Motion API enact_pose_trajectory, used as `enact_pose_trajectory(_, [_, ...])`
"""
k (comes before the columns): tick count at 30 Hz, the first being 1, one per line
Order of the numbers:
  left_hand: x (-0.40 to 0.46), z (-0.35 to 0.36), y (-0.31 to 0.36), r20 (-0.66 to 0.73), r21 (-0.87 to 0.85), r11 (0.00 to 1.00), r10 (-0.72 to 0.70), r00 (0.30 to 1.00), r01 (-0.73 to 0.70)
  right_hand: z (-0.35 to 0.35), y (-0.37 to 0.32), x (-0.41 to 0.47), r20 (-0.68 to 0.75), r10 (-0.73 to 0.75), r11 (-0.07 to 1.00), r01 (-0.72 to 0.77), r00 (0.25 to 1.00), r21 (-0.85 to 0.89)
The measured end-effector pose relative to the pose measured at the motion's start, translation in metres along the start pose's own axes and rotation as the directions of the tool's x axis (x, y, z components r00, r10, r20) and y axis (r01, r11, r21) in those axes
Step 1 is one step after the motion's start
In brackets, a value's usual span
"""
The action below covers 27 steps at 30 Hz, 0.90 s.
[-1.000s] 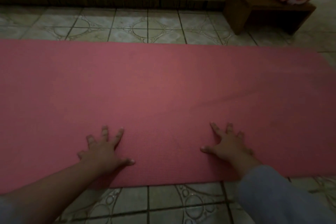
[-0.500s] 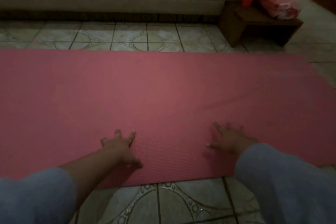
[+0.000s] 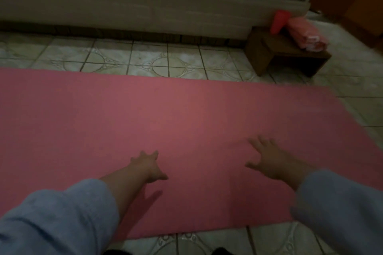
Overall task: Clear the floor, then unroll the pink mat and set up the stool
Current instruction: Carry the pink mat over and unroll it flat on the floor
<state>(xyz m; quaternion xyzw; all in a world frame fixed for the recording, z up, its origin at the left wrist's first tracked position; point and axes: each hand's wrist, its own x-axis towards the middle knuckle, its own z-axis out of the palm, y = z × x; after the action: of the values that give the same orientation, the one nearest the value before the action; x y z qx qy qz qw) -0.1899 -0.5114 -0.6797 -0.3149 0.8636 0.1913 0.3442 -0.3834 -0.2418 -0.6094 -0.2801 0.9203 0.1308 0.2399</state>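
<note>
The pink mat (image 3: 186,130) lay unrolled and flat on the patterned tile floor (image 3: 149,62), its long edges running left to right and its right end stopping short of the wooden stool (image 3: 284,56). Half a second before, both palms had rested near the mat's near edge; by this moment the hands had travelled farther onto the mat and the view had swung up and to the right, bringing more of the bed base (image 3: 124,12) into sight. The left hand (image 3: 148,166) was spread, fingers straight, and a shadow beneath it suggests it was lifted slightly off the mat, though blur makes contact hard to judge. The right hand (image 3: 269,159) was likewise spread with the thumb splayed; whether it pressed the surface cannot be told. Neither hand gripped anything. Blue sleeves (image 3: 58,219) covered both forearms. The stool stood at the corner of the bed base, well apart from the hands, carrying a red container (image 3: 278,20) and a folded pink bundle (image 3: 306,33). The unrolling step appears finished and the smoothing nearly so; setting up the stool seems to be what remained.
</note>
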Motion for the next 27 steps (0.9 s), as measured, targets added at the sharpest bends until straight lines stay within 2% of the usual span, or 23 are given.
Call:
enact_pose_trajectory(4, [0.004, 0.013, -0.008, 0.081, 0.119, 0.991, -0.072, 0.994, 0.062, 0.058, -0.009, 0.014, 0.108, -0.041, 0.976, 0.017, 0.993, 0.219])
enact_pose_trajectory(7, [0.004, 0.042, -0.011, 0.133, 0.154, 0.976, -0.174, 0.976, 0.153, 0.096, -0.008, 0.021, 0.156, -0.045, 0.967, 0.004, 0.987, 0.255])
enact_pose_trajectory(12, [-0.001, 0.079, -0.008, -0.04, -0.129, 0.969, -0.216, 0.976, 0.209, 0.132, -0.018, 0.027, 0.183, -0.035, 0.982, 0.0, 0.983, 0.188])
enact_pose_trajectory(16, [-0.001, 0.08, -0.008, -0.073, -0.157, 0.966, -0.221, 0.972, 0.208, 0.131, -0.02, 0.031, 0.192, -0.035, 0.974, -0.01, 0.981, 0.225])
enact_pose_trajectory(27, [0.022, 0.052, 0.008, -0.045, -0.144, 0.967, -0.218, 0.975, 0.21, 0.109, -0.005, 0.06, 0.139, -0.05, 0.96, 0.009, 0.989, 0.281])
